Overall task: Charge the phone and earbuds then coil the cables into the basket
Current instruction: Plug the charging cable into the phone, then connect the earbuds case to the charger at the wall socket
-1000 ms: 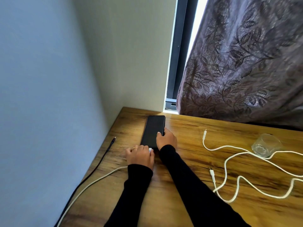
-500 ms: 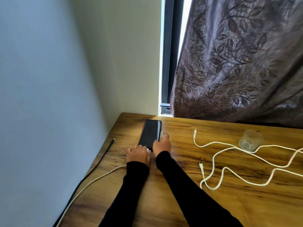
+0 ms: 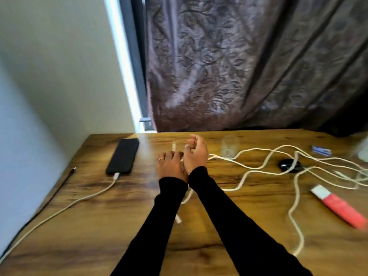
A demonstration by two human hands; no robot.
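The black phone (image 3: 123, 155) lies flat at the table's far left corner. A white charging cable (image 3: 116, 175) is plugged into its near end and trails off to the lower left. My left hand (image 3: 170, 166) rests palm down, right of the phone, just short of a loose white cable's plug (image 3: 173, 146). My right hand (image 3: 196, 153) hovers beside it with fingers loosely curled, holding nothing that I can make out. Loose white cables (image 3: 258, 168) snake across the table to the right. A small black oval object (image 3: 288, 165), perhaps the earbuds case, sits among them. No basket is in view.
A clear glass (image 3: 229, 146) stands just right of my right hand. A red and white object (image 3: 338, 206) lies at the right, a blue card (image 3: 321, 150) behind it. A black cable (image 3: 69, 173) runs along the left table edge (image 3: 59, 188). The curtain (image 3: 239, 66) hangs behind.
Both hands left the phone and moved right toward the loose white cable's plug. The view swung right, bringing in more cables, the black object and the red object.
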